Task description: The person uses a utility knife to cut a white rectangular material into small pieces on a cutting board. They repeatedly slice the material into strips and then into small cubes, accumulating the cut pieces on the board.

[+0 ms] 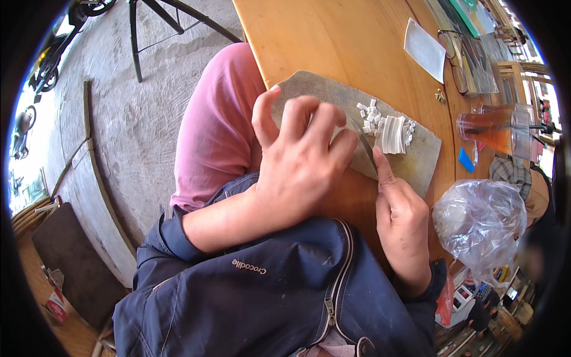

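A grey cutting board [419,166] lies on the wooden table. Thin white strips [392,135] sit side by side on it, with small white cubes [370,116] scattered beside them. My right hand [403,223] grips a knife [364,143], its index finger stretched along the back of the blade. The blade is just left of the strips. Over the board's left part is my left hand [302,149], its fingers bent and apart, the thumb near the board's edge. Nothing shows in that hand, though it hides part of the board and blade.
On the table [333,41] are a white sheet [424,50], eyeglasses [454,62], a glass of reddish-brown drink [493,128] and a small blue piece [466,160]. A clear plastic bag [479,215] stands to the right. Black metal legs [137,44] rise from the concrete floor.
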Action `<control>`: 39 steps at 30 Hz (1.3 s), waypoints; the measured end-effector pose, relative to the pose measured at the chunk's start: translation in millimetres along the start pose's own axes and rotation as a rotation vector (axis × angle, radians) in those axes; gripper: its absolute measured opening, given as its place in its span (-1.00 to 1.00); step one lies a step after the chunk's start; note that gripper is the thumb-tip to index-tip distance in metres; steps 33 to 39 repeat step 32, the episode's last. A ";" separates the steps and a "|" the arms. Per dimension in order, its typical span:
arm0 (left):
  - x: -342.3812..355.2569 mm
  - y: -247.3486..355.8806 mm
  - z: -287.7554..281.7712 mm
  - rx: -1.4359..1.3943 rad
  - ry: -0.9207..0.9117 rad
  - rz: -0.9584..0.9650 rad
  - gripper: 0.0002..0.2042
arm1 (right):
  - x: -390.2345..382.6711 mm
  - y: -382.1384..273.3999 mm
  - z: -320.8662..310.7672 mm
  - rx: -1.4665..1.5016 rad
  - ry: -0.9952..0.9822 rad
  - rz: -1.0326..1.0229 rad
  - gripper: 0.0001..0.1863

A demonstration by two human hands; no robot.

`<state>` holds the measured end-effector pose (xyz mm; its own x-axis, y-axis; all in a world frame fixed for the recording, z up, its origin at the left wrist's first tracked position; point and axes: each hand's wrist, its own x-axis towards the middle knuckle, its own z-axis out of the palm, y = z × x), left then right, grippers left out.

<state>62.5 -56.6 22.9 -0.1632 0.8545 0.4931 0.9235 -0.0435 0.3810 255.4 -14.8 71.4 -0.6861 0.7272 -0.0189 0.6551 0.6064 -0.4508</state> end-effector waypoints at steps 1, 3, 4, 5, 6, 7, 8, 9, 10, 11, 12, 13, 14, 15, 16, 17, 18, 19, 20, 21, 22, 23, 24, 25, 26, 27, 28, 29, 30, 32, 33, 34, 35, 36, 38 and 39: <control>-4.5 1.3 -4.2 0.042 -0.020 0.036 -0.82 | -0.6 -1.6 1.3 -0.016 -0.003 0.001 -0.17; -13.9 5.2 -6.5 0.083 -0.059 0.044 -0.69 | -1.1 -3.9 1.8 -0.049 -0.008 0.003 -0.16; -17.1 8.1 -7.8 0.124 -0.073 0.040 -0.66 | -1.1 -3.1 0.7 -0.028 -0.013 0.007 -0.16; -19.8 10.6 -8.4 0.165 -0.087 0.036 -0.63 | -1.2 -1.8 -0.7 -0.008 -0.018 0.011 -0.17; -22.2 12.3 -7.7 0.203 -0.102 0.046 -0.58 | -1.6 -0.5 -1.8 0.011 -0.023 0.014 -0.18; -23.3 13.2 -7.1 0.214 -0.101 0.060 -0.58 | -2.2 0.8 -3.2 0.030 -0.023 0.014 -0.19; -24.1 13.8 -6.5 0.225 -0.100 0.072 -0.57 | -3.4 1.8 -4.5 0.048 -0.023 0.012 -0.20; -24.6 14.2 -5.7 0.237 -0.098 0.083 -0.57 | -4.0 2.0 -5.4 0.066 -0.025 0.010 -0.20; -25.2 15.0 -4.6 0.227 -0.093 0.083 -0.56 | -4.1 0.8 -6.4 0.075 -0.025 0.012 -0.21; -25.7 15.6 -3.4 0.232 -0.084 0.083 -0.56 | -3.7 -0.7 -7.9 0.084 -0.026 0.013 -0.21; -26.1 16.2 -2.3 0.237 -0.076 0.083 -0.56 | -3.4 -1.8 -8.6 0.093 -0.027 0.013 -0.22; -26.3 16.4 -1.6 0.239 -0.067 0.086 -0.56 | -3.9 -2.7 -8.2 0.094 -0.027 0.009 -0.22; -26.3 16.2 -2.0 0.236 -0.069 0.085 -0.57 | -4.5 -3.8 -7.3 0.095 -0.027 0.004 -0.22; -25.8 16.1 -2.9 0.233 -0.071 0.085 -0.57 | -4.7 -4.2 -6.6 0.097 -0.027 0.000 -0.21; -26.2 16.1 -3.4 0.231 -0.074 0.083 -0.57 | -4.8 -3.9 -5.8 0.092 -0.030 -0.003 -0.21; -26.8 16.1 -2.9 0.229 -0.068 0.081 -0.58 | -4.9 -3.5 -5.0 0.086 -0.033 -0.006 -0.21; -27.4 16.2 -2.1 0.228 -0.063 0.080 -0.58 | -4.9 -3.3 -4.6 0.081 -0.035 -0.008 -0.20; -27.6 16.1 -1.6 0.225 -0.058 0.080 -0.58 | -4.6 -3.4 -4.7 0.072 -0.041 -0.007 -0.20; -27.6 16.1 -1.7 0.223 -0.061 0.078 -0.59 | -4.4 -3.8 -5.0 0.062 -0.046 -0.006 -0.20; -27.4 16.2 -2.2 0.221 -0.064 0.077 -0.59 | -4.3 -4.1 -5.0 0.053 -0.051 -0.005 -0.19; -26.5 16.3 -2.8 0.219 -0.067 0.079 -0.59 | -4.8 -3.7 -3.6 0.041 -0.042 -0.007 -0.19; -25.9 16.7 -4.1 0.208 -0.077 0.072 -0.59 | -5.9 -3.2 -1.1 0.029 -0.033 -0.009 -0.19; -25.7 17.5 -6.2 0.197 -0.087 0.065 -0.59 | -6.5 -3.3 0.7 0.017 -0.024 -0.010 -0.19; -26.2 18.5 -7.8 0.187 -0.097 0.059 -0.59 | -6.4 -4.7 1.8 0.000 -0.027 -0.006 -0.19; -27.2 19.3 -8.2 0.197 -0.095 0.047 -0.59 | -5.9 -6.4 2.9 -0.016 -0.029 -0.003 -0.19; -28.5 20.1 -8.2 0.208 -0.092 0.035 -0.59 | -5.8 -7.2 3.3 -0.033 -0.032 0.001 -0.19; -29.2 20.2 -8.0 0.220 -0.086 0.020 -0.58 | -5.3 -7.0 2.0 -0.026 -0.040 0.000 -0.19; -30.1 19.9 -6.1 0.202 -0.053 0.033 -0.62 | -4.9 -6.5 -0.2 -0.018 -0.048 -0.002 -0.19; -31.4 19.6 -3.4 0.184 -0.019 0.044 -0.64 | -4.9 -5.7 -1.7 -0.011 -0.057 -0.004 -0.19; -30.9 20.0 -0.9 0.167 0.020 0.049 -0.66 | -7.1 -2.2 -3.9 0.031 -0.051 -0.004 -0.20; -30.9 20.0 -0.9 0.167 0.020 0.049 -0.66 | -7.1 -2.2 -3.9 0.031 -0.051 -0.004 -0.20; -30.9 20.0 -0.9 0.167 0.020 0.049 -0.66 | -7.1 -2.2 -3.9 0.031 -0.051 -0.004 -0.20; -30.9 20.0 -0.9 0.167 0.020 0.049 -0.66 | -7.1 -2.2 -3.9 0.031 -0.051 -0.004 -0.20; -30.9 20.0 -0.9 0.167 0.020 0.049 -0.66 | -7.1 -2.2 -3.9 0.031 -0.051 -0.004 -0.20; -30.9 20.0 -0.9 0.167 0.020 0.049 -0.66 | -7.1 -2.2 -3.9 0.031 -0.051 -0.004 -0.20; -30.9 20.0 -0.9 0.167 0.020 0.049 -0.66 | -7.1 -2.2 -3.9 0.031 -0.051 -0.004 -0.20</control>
